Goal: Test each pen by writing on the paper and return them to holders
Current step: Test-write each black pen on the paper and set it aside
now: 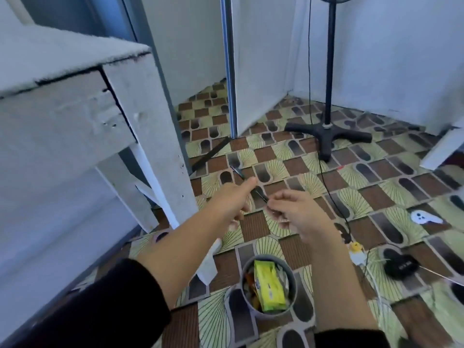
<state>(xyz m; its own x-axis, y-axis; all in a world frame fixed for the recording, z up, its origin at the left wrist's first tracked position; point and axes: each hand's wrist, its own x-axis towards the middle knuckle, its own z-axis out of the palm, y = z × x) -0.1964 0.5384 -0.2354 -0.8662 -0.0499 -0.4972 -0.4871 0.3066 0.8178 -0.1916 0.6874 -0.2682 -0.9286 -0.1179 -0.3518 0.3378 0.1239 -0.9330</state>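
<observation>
Both my arms reach out over a patterned floor. My right hand pinches one end of a thin dark pen between its fingertips. My left hand stretches forward just left of that pen, with one finger straight and the others loosely curled; I see nothing in its grip. A second dark pen-like object lies on the floor just beyond the left fingertip. No paper and no pen holder are in view.
A white wooden table stands at the left. A grey bin with a yellow-green packet sits on the floor below my hands. A black fan stand and its cable are ahead on the right, with a charger and a black object nearby.
</observation>
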